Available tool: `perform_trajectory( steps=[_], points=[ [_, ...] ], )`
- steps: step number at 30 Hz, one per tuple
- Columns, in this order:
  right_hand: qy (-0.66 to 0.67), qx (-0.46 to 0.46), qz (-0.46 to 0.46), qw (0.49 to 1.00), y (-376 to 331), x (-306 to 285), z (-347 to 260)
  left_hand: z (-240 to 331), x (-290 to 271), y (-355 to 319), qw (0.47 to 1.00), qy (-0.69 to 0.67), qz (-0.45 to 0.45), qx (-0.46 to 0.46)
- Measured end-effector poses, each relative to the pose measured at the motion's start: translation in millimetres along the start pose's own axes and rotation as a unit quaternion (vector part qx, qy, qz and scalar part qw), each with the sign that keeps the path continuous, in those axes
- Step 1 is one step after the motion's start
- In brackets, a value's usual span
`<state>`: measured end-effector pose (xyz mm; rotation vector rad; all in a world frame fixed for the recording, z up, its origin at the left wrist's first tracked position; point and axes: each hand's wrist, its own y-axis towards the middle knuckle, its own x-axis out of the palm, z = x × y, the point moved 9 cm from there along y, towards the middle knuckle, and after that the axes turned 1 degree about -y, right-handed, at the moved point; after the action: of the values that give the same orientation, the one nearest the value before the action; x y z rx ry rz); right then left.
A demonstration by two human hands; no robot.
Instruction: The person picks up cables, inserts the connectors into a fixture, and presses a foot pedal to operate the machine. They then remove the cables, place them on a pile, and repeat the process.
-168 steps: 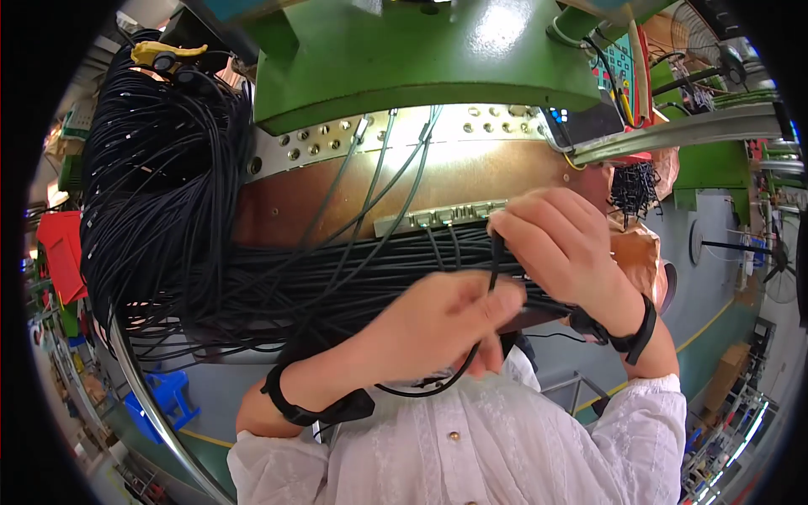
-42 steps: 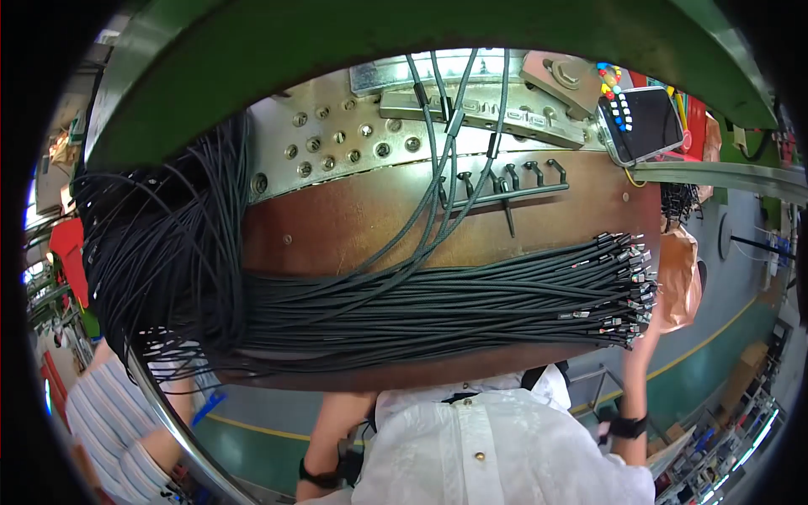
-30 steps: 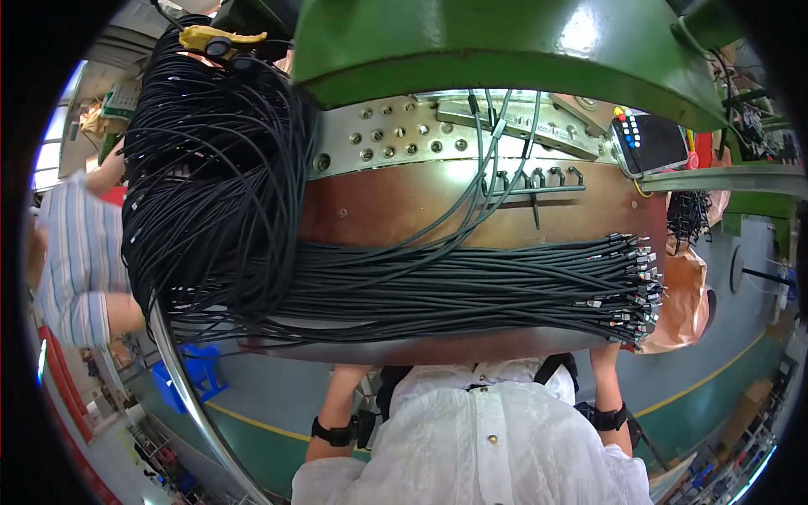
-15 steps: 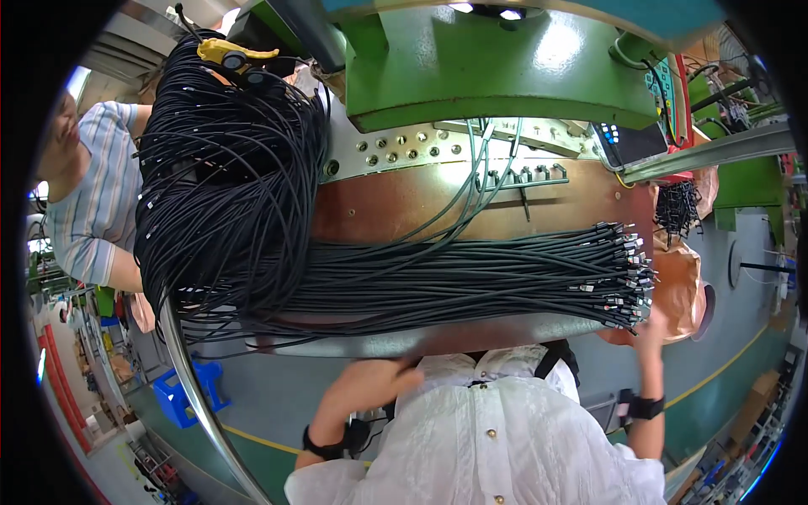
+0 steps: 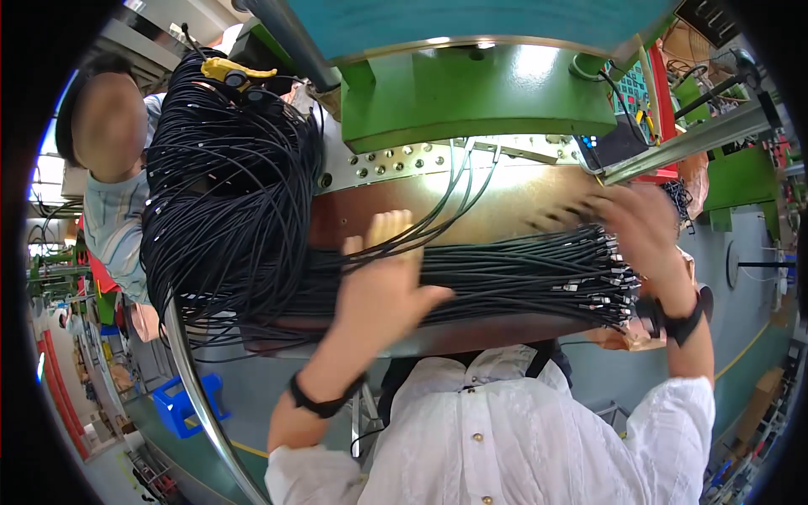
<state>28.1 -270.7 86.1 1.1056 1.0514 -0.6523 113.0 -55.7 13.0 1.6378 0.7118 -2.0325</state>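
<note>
The left hand [image 5: 379, 290] is reaching over the cables [image 5: 497, 282], its grip wide, with fingers straight and thumb well out. A few strands [image 5: 459, 198] are crossing its fingers (whether it is lifting them, I cannot tell), seemingly to keep them in check. The right hand [image 5: 648, 227] is blurring, but its grip appears to be pinching one end of a dark rack [image 5: 560, 217], probably so the prongs stay free; how tightly, I cannot tell. The rack is sitting above the table [image 5: 513, 200], near the cable ends.

The cables are lying lengthwise along the table's near side, perhaps so their plugs [image 5: 599, 299] can gather together at the right. The heap [image 5: 227, 210] is bulging at the left, beside a metal rail [image 5: 181, 362] that may be fencing it in. The strands are running up under a green machine [image 5: 471, 105], presumably to be held there.

As for writing, a dark sign [image 5: 707, 21] is showing pale marks at the upper right, and a panel [image 5: 627, 80] is carrying small keys; no label is reading clearly on the cables.
</note>
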Motion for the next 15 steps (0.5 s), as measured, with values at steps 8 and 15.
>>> perform_trajectory(
  steps=[8,15],
  points=[
    [-0.162,0.369,0.226,0.887,-111.9,-63.8,88.6,-67.3,-12.7,-15.5,0.971,-0.231,0.053,-0.016],
    [0.032,0.126,-0.119,0.984,56.2,103.4,21.1,-80.5,3.4,-20.3,0.856,-0.502,0.033,-0.117]
  ],
)
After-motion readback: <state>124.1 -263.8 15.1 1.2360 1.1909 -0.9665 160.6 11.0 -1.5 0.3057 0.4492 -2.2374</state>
